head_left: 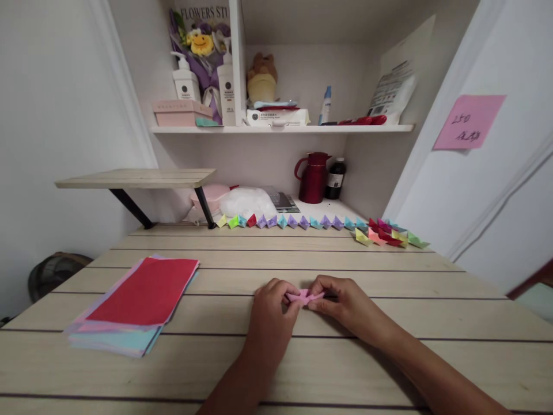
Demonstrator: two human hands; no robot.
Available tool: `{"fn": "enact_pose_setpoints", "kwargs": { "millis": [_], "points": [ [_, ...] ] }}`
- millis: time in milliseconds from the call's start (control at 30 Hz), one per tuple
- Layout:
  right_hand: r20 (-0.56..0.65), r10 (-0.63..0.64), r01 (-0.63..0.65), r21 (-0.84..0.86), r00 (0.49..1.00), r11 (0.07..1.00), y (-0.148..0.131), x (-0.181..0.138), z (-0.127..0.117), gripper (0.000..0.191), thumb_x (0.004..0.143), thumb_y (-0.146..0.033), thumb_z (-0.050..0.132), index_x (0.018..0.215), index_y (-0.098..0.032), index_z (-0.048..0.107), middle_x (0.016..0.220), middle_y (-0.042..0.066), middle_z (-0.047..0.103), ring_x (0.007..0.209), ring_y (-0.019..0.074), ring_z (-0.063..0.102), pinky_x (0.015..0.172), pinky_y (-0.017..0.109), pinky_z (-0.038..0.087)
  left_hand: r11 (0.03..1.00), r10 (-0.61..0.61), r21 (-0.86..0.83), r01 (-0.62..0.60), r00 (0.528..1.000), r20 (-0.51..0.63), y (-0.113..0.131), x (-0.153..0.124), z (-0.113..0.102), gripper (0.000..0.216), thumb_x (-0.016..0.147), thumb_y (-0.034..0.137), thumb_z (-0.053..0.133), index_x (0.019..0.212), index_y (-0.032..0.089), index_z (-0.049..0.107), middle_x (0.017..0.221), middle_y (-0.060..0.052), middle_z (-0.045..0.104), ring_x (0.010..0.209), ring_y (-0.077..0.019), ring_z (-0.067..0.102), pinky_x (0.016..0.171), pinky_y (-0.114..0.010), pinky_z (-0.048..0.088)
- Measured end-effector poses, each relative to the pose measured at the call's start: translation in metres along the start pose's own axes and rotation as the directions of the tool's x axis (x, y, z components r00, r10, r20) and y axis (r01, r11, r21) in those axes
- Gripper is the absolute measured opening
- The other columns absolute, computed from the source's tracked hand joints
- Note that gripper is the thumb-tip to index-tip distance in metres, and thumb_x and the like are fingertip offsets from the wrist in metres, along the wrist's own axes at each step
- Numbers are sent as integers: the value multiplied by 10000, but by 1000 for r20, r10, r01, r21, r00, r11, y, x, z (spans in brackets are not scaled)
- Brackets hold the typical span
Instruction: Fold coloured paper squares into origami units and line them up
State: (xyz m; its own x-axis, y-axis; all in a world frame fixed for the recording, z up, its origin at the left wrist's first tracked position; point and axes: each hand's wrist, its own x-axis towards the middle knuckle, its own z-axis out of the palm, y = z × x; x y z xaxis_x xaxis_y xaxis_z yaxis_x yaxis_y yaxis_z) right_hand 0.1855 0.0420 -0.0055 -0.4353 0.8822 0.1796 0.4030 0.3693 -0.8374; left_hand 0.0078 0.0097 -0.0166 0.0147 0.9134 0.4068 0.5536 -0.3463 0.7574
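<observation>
A small folded pink paper piece [305, 296] sits just above the wooden desk [302, 357], pinched at both ends. My left hand [273, 311] grips its left end with curled fingers. My right hand [341, 304] grips its right end the same way. To the left lies a stack of coloured paper sheets [138, 302] with a red sheet on top. Along the desk's far edge runs a row of several folded paper boats [294, 222] in mixed colours, ending in a cluster [389, 235] at the right.
A raised wooden shelf [138, 177] on black brackets stands at the back left. A dark red jug [313, 177] and a dark bottle [336, 178] sit in the back alcove. The upper shelf [280, 129] holds bottles and boxes. A pink note [469, 122] hangs on the right wall.
</observation>
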Motion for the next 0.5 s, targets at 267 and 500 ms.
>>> {"fn": "enact_pose_setpoints", "kwargs": {
  "millis": [267, 500],
  "points": [
    [50, -155, 163, -244, 987, 956, -3, 0, -1, 58, 746, -201, 692, 770, -214, 641, 838, 28, 692, 843, 204, 597, 782, 328, 443, 981, 39, 180, -68, 987, 157, -6, -2, 5, 107, 723, 105, 696, 740, 210, 682, 832, -5, 656, 814, -181, 613, 806, -354, 409],
    [53, -119, 128, -218, 992, 968, -4, -3, -7, 97, 731, -156, 684, 794, -219, 644, 886, 21, 687, 859, 197, 594, 767, 315, 449, 970, 21, 235, -66, 982, 190, -4, -3, 3, 115, 739, 125, 685, 795, 226, 685, 877, 2, 655, 866, -183, 615, 856, -375, 385]
  ]
}}
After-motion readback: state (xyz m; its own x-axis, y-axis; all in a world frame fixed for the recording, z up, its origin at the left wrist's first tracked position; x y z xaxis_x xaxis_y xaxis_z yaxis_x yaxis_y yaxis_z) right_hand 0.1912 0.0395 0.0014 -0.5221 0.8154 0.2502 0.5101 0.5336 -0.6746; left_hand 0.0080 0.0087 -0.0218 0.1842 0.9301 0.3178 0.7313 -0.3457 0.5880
